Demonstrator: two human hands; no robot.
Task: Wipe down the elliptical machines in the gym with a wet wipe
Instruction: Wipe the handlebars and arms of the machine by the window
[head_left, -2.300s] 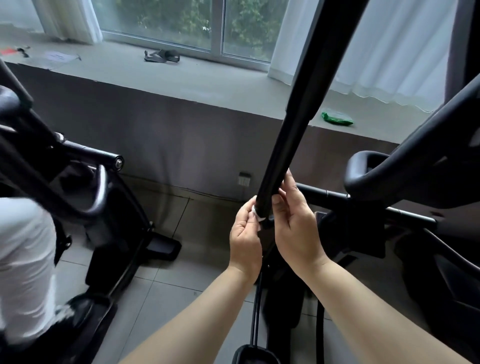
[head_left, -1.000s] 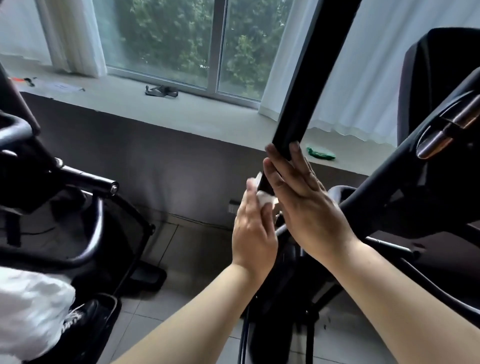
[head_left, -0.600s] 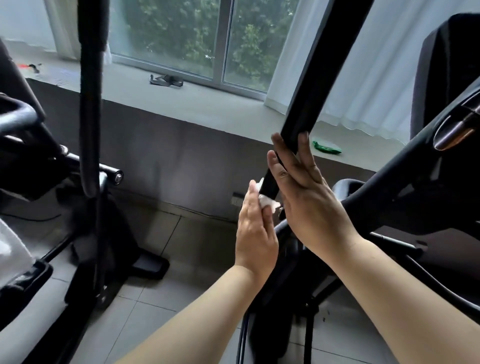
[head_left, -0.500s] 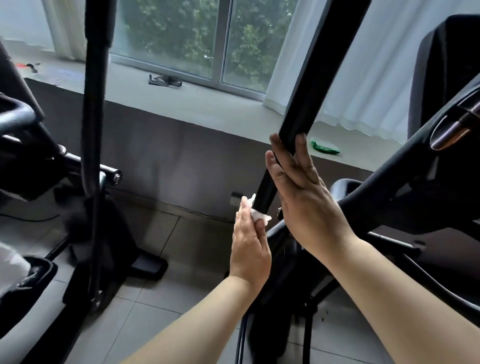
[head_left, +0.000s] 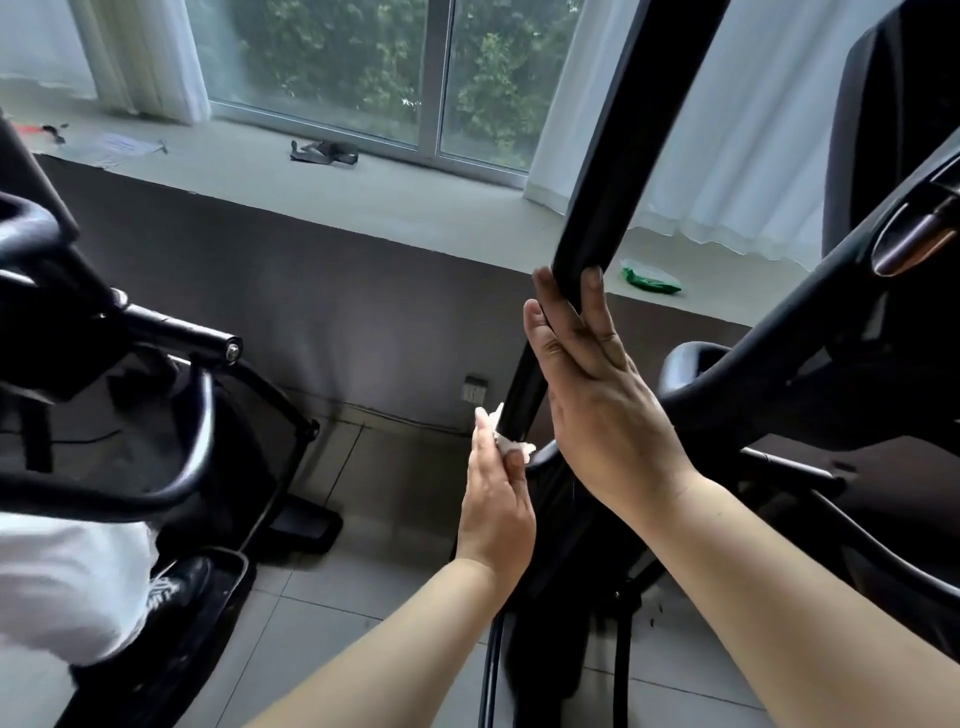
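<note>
Head view: the left hand (head_left: 493, 499) pinches a crumpled wet wipe (head_left: 511, 446) against the elliptical's black bar (head_left: 597, 208), low down. The right hand (head_left: 597, 395) lays straight fingers (head_left: 592, 306) along the bar. Wiping this bar seems underway; the next move likely calls for sliding the wipe along it.

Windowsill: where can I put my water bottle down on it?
The windowsill has bare room from the small black thing to where the black pole crosses. More lies between the papers and that black thing. It gets crowded by the green packet, beside the pole and curtain.
</note>
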